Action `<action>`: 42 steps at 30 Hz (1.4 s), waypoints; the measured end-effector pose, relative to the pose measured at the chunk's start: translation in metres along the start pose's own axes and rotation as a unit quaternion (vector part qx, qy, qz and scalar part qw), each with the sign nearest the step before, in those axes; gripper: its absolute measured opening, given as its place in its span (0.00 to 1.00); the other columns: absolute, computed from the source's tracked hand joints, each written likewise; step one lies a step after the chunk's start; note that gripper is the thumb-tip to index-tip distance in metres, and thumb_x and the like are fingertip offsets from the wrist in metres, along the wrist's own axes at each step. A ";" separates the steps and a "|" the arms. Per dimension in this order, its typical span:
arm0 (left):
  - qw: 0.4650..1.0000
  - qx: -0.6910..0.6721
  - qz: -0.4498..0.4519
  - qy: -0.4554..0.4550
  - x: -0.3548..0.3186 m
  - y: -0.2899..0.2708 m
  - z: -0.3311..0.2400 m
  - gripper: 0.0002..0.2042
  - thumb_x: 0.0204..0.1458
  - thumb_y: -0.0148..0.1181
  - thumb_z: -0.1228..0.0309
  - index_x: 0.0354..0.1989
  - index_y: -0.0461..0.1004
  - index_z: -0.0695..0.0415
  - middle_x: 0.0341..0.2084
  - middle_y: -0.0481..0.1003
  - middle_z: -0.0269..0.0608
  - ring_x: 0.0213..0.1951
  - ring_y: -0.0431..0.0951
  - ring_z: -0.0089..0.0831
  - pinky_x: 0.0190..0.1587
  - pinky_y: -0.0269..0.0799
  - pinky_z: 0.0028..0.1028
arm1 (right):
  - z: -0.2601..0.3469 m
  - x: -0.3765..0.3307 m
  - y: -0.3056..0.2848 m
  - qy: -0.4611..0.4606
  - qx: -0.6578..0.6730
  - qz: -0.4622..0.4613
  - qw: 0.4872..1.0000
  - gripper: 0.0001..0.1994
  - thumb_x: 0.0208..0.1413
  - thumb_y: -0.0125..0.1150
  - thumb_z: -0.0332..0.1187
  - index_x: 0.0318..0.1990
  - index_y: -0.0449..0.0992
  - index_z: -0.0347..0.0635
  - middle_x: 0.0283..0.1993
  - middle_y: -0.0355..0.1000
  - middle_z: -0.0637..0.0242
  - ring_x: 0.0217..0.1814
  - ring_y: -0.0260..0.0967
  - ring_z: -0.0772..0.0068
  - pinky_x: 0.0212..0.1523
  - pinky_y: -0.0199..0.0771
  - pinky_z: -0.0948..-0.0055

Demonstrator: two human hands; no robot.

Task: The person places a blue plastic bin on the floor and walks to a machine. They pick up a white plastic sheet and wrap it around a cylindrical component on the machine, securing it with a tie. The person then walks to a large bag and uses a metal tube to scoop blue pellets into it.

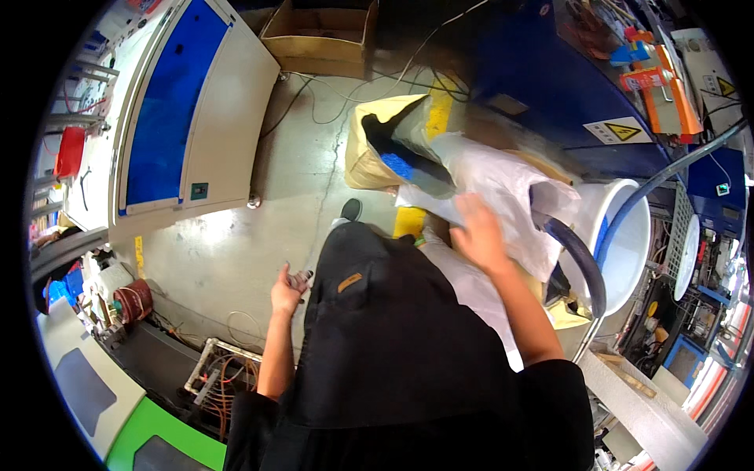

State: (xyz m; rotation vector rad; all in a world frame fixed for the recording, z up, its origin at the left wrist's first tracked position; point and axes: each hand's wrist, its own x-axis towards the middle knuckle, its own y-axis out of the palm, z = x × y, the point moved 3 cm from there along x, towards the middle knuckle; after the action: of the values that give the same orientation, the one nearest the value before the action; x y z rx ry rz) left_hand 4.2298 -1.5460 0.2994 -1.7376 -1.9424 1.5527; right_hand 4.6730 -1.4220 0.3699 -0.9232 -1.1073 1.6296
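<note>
My right hand [481,234] reaches over a white plastic sack [503,173] on the right, its fingers stretched out and slightly blurred. I cannot tell whether the fingertips touch the sack. Just beyond it stands an open yellowish sack [363,163] with a dark lining and something blue inside. My left hand [289,292] hangs over the floor at my left side, thumb apart from loosely bent fingers. Its fingertips look greyish, and no held thing can be made out.
A white tub [628,243] with a dark hose [580,255] across it stands right. A white cabinet with a blue panel [169,110] is at left. Cables [345,98] cross the floor near a cardboard box [318,51]. A blue machine [542,86] bounds the far right.
</note>
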 end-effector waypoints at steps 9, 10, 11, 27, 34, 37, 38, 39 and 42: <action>0.962 0.252 0.099 -0.045 0.092 0.008 0.083 0.11 0.52 0.57 0.61 0.28 0.74 0.58 0.34 0.75 0.49 0.38 0.75 0.47 0.43 0.68 0.45 | 0.048 0.164 0.225 0.187 0.050 0.062 0.979 0.31 0.47 0.63 0.38 0.58 0.63 0.36 0.59 0.63 0.54 0.59 0.63 0.53 0.56 0.65 0.61; 0.967 0.241 0.077 -0.020 0.096 0.002 0.088 0.10 0.51 0.57 0.63 0.29 0.74 0.58 0.37 0.73 0.49 0.40 0.73 0.48 0.44 0.67 0.45 | 0.044 0.179 0.246 0.200 0.040 0.095 0.974 0.28 0.48 0.62 0.37 0.57 0.65 0.36 0.60 0.63 0.53 0.58 0.64 0.53 0.54 0.67 0.60; 0.972 0.229 0.056 0.006 0.098 -0.007 0.093 0.09 0.51 0.57 0.64 0.29 0.74 0.58 0.40 0.72 0.48 0.42 0.71 0.49 0.45 0.66 0.46 | 0.040 0.193 0.267 0.213 0.029 0.128 0.968 0.26 0.49 0.60 0.36 0.56 0.66 0.35 0.60 0.63 0.51 0.57 0.65 0.52 0.51 0.69 0.60; 0.981 -0.181 -0.049 -0.043 0.080 -0.007 0.184 0.06 0.42 0.53 0.82 0.22 0.63 0.59 0.27 0.76 0.45 0.32 0.76 0.36 0.39 0.71 0.31 | 0.086 0.167 0.317 0.369 0.157 0.248 0.882 0.31 0.44 0.64 0.56 0.44 0.76 0.37 0.44 0.74 0.44 0.50 0.70 0.46 0.50 0.68 0.59; 0.968 -0.195 -0.034 -0.152 -0.046 -0.003 0.273 0.17 0.49 0.53 0.76 0.49 0.67 0.55 0.26 0.71 0.42 0.29 0.72 0.33 0.36 0.68 0.31 | 0.088 0.141 0.355 0.432 0.272 0.037 0.859 0.17 0.47 0.65 0.35 0.39 0.76 0.28 0.34 0.75 0.49 0.36 0.73 0.59 0.38 0.70 0.63; 0.953 -0.190 -0.012 -0.236 -0.114 -0.015 0.300 0.12 0.51 0.57 0.68 0.43 0.73 0.58 0.24 0.74 0.43 0.29 0.74 0.34 0.37 0.69 0.31 | 0.113 0.121 0.315 0.397 0.342 -0.012 0.852 0.17 0.48 0.63 0.35 0.38 0.76 0.28 0.35 0.75 0.47 0.37 0.73 0.53 0.41 0.70 0.62; 0.962 -0.180 -0.055 -0.196 -0.127 -0.028 0.297 0.12 0.52 0.59 0.63 0.38 0.76 0.58 0.26 0.78 0.45 0.33 0.77 0.34 0.39 0.70 0.32 | 0.124 0.117 0.290 0.374 0.371 -0.026 0.850 0.17 0.48 0.62 0.36 0.38 0.76 0.28 0.35 0.75 0.46 0.38 0.73 0.50 0.42 0.70 0.61; 0.962 -0.193 -0.030 -0.190 -0.134 -0.013 0.338 0.12 0.52 0.59 0.63 0.38 0.77 0.58 0.29 0.78 0.47 0.35 0.78 0.35 0.40 0.71 0.32 | 0.137 0.109 0.259 0.378 0.424 -0.021 0.823 0.14 0.48 0.61 0.33 0.37 0.76 0.28 0.34 0.75 0.50 0.36 0.73 0.55 0.41 0.70 0.62; 0.980 -0.099 0.040 -0.169 -0.125 0.023 0.388 0.19 0.47 0.63 0.63 0.47 0.73 0.56 0.33 0.78 0.52 0.38 0.78 0.43 0.42 0.71 0.35 | 0.205 0.087 0.163 0.332 0.496 0.038 0.801 0.11 0.50 0.59 0.27 0.39 0.75 0.28 0.36 0.75 0.57 0.35 0.72 0.65 0.39 0.70 0.66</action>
State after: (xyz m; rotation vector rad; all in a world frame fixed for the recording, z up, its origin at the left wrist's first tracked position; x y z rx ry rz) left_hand 4.0337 -1.8779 0.1644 -1.7349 -2.2792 1.8444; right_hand 4.4154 -1.4164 0.2726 -0.6904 0.3053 1.4538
